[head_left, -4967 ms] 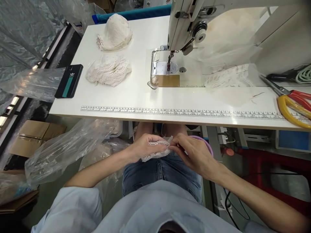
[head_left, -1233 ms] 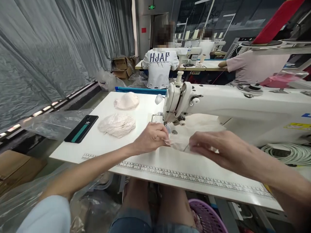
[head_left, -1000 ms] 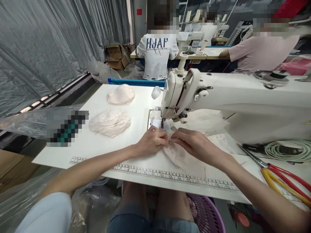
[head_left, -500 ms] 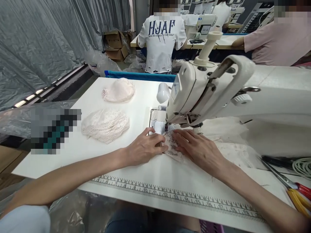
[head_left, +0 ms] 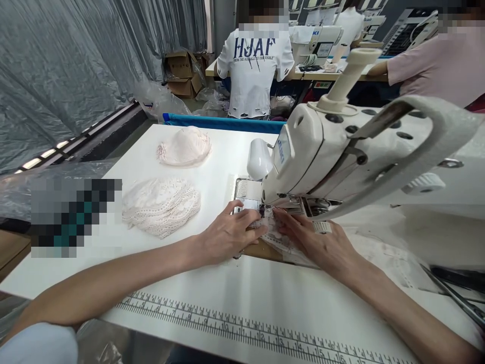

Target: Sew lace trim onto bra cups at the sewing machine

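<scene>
A small piece of white lace fabric (head_left: 276, 236) lies on the bed of a white sewing machine (head_left: 341, 151), right under its needle. My left hand (head_left: 227, 235) rests on the table with its fingertips pinched on the lace's left edge. My right hand (head_left: 314, 242) lies flat on the lace, fingers stretched toward the needle, pressing it down. The needle itself is mostly hidden by the machine head.
Two heaps of lace pieces (head_left: 161, 205) (head_left: 185, 146) lie on the white table (head_left: 159, 283) to the left, beside a blurred dark phone (head_left: 74, 217). A printed ruler (head_left: 242, 331) runs along the front edge. Other people sit at machines behind. Scissors' tips (head_left: 454, 296) lie right.
The hands came up from my lap with the lace, laid it on the table and slid it under the needle. My head moved closer to the machine.
</scene>
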Action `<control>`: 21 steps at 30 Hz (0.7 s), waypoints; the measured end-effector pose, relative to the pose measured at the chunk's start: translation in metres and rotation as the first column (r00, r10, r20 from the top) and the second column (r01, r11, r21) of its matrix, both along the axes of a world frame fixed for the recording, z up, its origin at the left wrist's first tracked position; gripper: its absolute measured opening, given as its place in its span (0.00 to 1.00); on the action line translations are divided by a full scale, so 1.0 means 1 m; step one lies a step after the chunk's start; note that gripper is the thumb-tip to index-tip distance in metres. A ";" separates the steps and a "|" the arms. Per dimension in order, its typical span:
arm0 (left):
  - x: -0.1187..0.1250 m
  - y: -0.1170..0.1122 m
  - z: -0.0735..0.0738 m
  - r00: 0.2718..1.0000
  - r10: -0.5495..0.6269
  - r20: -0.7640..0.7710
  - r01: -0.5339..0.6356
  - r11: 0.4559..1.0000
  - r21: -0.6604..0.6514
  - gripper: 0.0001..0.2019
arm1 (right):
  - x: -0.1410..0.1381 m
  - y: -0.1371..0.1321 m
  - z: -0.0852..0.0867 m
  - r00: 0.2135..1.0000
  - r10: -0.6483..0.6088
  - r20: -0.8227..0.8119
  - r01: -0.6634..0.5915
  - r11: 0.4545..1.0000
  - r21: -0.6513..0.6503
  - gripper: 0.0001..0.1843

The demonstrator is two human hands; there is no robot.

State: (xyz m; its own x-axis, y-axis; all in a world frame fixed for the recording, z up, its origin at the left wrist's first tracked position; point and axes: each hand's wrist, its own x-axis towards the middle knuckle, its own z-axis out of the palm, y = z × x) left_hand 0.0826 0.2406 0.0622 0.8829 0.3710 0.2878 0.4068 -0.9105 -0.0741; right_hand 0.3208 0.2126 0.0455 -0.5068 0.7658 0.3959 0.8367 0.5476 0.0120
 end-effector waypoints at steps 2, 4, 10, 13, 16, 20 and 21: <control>0.000 -0.001 0.000 1.000 0.001 0.018 -0.001 1.000 0.016 0.14 | 0.000 -0.004 0.004 0.999 0.045 0.022 -0.045 0.999 -0.016 0.15; 0.000 -0.002 -0.002 0.999 -0.011 0.051 0.009 0.999 0.035 0.13 | -0.001 -0.011 0.010 0.988 0.151 0.014 -0.149 0.987 -0.066 0.17; 0.001 -0.003 -0.006 0.984 -0.100 0.146 0.079 0.987 0.143 0.08 | -0.007 -0.026 0.015 0.924 0.366 -0.109 -0.378 0.917 -0.126 0.21; 0.002 -0.003 -0.006 0.982 -0.108 0.152 0.083 0.983 0.166 0.08 | -0.009 -0.028 0.012 0.922 0.367 -0.119 -0.379 0.921 -0.092 0.17; 0.002 -0.003 -0.006 0.980 -0.113 0.165 0.084 0.981 0.174 0.07 | -0.008 -0.028 0.012 0.923 0.366 -0.117 -0.377 0.921 -0.096 0.17; 0.002 -0.005 -0.005 0.983 -0.099 0.155 0.070 0.980 0.185 0.07 | -0.008 -0.030 0.013 0.921 0.368 -0.125 -0.380 0.920 -0.093 0.16; 0.002 -0.006 -0.005 0.984 -0.095 0.151 0.066 0.980 0.186 0.07 | -0.008 -0.031 0.013 0.920 0.370 -0.131 -0.383 0.919 -0.094 0.16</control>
